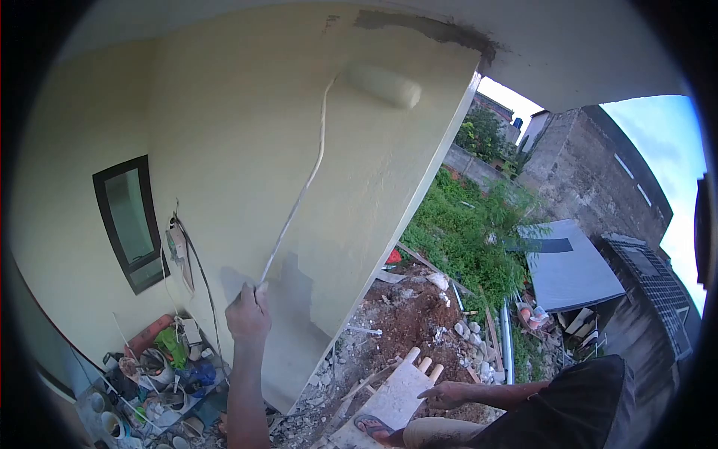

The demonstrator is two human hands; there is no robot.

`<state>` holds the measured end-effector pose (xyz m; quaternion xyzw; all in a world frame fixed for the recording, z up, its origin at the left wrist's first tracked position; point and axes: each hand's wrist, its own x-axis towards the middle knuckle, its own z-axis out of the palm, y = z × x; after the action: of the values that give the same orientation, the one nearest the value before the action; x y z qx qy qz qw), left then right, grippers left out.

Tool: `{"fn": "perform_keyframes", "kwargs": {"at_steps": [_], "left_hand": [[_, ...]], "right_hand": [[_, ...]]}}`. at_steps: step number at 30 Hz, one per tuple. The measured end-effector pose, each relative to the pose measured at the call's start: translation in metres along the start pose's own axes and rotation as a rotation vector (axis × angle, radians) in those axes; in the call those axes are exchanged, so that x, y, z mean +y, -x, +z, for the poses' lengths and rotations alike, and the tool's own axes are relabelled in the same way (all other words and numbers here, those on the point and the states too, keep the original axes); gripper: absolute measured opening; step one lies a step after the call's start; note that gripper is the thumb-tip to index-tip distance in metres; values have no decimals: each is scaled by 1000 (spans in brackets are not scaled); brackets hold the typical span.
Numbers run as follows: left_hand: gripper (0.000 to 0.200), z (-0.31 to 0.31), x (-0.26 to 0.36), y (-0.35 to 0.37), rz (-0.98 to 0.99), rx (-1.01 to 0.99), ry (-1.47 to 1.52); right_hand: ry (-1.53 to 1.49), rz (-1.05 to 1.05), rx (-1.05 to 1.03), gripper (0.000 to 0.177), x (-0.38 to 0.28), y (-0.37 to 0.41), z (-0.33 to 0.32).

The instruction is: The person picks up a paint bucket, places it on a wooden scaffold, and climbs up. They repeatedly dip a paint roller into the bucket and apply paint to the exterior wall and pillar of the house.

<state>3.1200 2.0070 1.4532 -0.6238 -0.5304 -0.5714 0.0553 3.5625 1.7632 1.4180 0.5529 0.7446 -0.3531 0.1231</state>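
Note:
My left hand (248, 310) is closed around the lower end of a long, thin, bent roller handle (299, 196). At its upper end a pale paint roller (383, 84) lies against the cream wall (224, 150), near the top right. My right hand (447, 395) is low in the view, over a pale board (393, 400), with its fingers partly stretched and nothing visible in it. A sandaled foot (374, 428) is beside the board.
Buckets, rags and tools (161, 374) lie in a pile at lower left, below a dark-framed window (129, 223). Rubble and soil (411, 310) lie beyond the wall's edge. Farther right are green plants (467, 232) and a leaning white panel (572, 266).

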Motion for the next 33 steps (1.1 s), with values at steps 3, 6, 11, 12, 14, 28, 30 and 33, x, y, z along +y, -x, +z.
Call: {"fn": "perform_keyframes", "kwargs": {"at_steps": [3, 6, 11, 12, 14, 28, 30, 33], "left_hand": [[24, -19, 34, -40, 28, 31, -23], [24, -30, 58, -58, -8, 2, 0], [25, -13, 34, -4, -19, -12, 2], [25, -7, 22, 17, -8, -7, 14], [23, 4, -4, 60, -46, -51, 26], [20, 23, -146, 380, -332, -369, -141], [16, 21, -155, 403, -345, -334, -106], [16, 19, -146, 401, -406, -311, -51]], "right_hand": [[-19, -43, 47, 39, -5, -1, -1], [2, -62, 11, 39, -23, 1, -13], [-5, 16, -63, 45, -4, -1, 0], [-48, 36, -74, 45, -4, 0, 0], [-45, 60, -92, 45, -4, 2, -1], [40, 47, -116, 40, -20, 14, 12], [80, 20, -67, 40, -20, 15, 19], [85, -38, -18, 40, 0, 13, 31]]}}
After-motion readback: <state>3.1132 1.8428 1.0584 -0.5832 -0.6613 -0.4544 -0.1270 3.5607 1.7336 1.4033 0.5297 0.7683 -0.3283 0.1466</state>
